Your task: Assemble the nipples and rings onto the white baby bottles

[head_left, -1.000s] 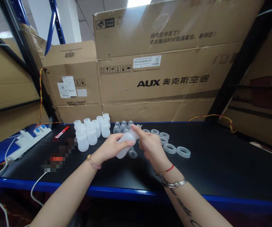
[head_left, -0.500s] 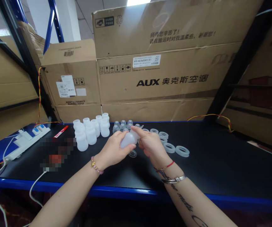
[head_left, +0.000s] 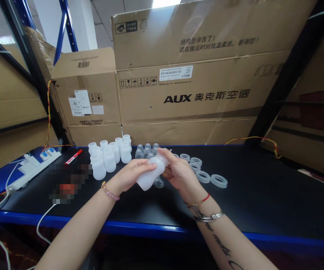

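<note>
A milky white bottle [head_left: 147, 178] is held tilted above the black table, its base toward the lower left. My left hand [head_left: 130, 173] is wrapped round its body, thumb on top. The fingers of my right hand [head_left: 178, 170] close on its neck end; whatever sits there is mostly hidden. Several white bottles [head_left: 109, 161] stand upright to the left. Behind my hands are several clear nipples [head_left: 139, 152], and a clear round piece [head_left: 158, 182] lies just below the bottle neck. Several translucent rings [head_left: 218, 180] lie to the right, some partly behind my right hand.
On the left of the black table [head_left: 263, 198] lie a red marker [head_left: 73, 156], a white power strip [head_left: 32, 170] with cables, and a pixelated object [head_left: 70, 183]. Large cardboard [head_left: 207, 123] stands along the back. The blue edge [head_left: 156, 228] runs in front.
The held bottle has turned, so that its long body now shows and points to the lower left. My left hand has shifted slightly left, and my right fingers have moved round its neck end.
</note>
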The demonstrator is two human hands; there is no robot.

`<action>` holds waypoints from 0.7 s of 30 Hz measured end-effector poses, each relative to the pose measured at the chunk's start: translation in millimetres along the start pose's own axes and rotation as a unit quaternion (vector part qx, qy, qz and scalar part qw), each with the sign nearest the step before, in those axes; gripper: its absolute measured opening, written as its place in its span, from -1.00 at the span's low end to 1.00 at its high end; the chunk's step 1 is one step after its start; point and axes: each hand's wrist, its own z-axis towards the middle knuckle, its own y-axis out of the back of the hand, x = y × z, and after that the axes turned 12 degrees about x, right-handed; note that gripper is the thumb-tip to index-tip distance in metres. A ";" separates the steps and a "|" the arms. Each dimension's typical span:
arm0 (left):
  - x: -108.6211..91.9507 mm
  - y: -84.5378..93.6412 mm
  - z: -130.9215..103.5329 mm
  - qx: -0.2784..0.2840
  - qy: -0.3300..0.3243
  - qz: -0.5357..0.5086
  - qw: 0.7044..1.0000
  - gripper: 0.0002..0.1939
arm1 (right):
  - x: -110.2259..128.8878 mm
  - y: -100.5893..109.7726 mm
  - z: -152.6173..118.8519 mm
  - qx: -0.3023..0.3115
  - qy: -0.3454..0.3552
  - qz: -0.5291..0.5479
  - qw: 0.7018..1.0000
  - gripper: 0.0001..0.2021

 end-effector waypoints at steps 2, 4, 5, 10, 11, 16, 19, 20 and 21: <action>-1.1 -0.4 -0.5 0.017 0.019 -0.047 0.999 -0.47 | -0.4 0.7 0.3 0.004 -0.006 -0.006 1.000 -0.55; -0.4 -1.4 -0.8 0.024 0.015 -0.022 0.999 -0.49 | -1.5 2.1 1.7 -0.008 0.001 -0.017 1.000 -0.56; 0.7 -2.0 -0.9 0.022 0.006 0.010 1.000 -0.51 | -2.2 2.9 2.6 -0.015 0.008 -0.023 1.000 -0.57; 8.5 -4.1 -0.9 -0.009 -0.054 0.188 0.981 -0.56 | -6.2 7.1 8.3 -0.038 0.035 -0.065 0.997 -0.60; 9.9 -4.4 -0.7 -0.023 -0.055 0.218 0.974 -0.57 | -7.4 7.8 9.2 -0.045 0.039 -0.075 0.995 -0.62; 15.2 -4.4 2.5 -0.068 -0.048 0.263 0.961 -0.57 | -12.4 7.4 10.3 -0.063 0.061 -0.105 0.991 -0.68; 15.4 -4.3 6.1 -0.057 -0.068 0.194 0.977 -0.54 | -12.3 2.4 6.1 -0.044 0.068 -0.077 0.994 -0.65; 14.8 -4.4 7.2 -0.056 -0.081 0.162 0.982 -0.52 | -12.0 0.1 4.1 -0.036 0.072 -0.071 0.994 -0.63; 14.1 -4.6 8.2 -0.057 -0.094 0.130 0.985 -0.51 | -11.6 -2.2 2.0 -0.027 0.075 -0.070 0.994 -0.61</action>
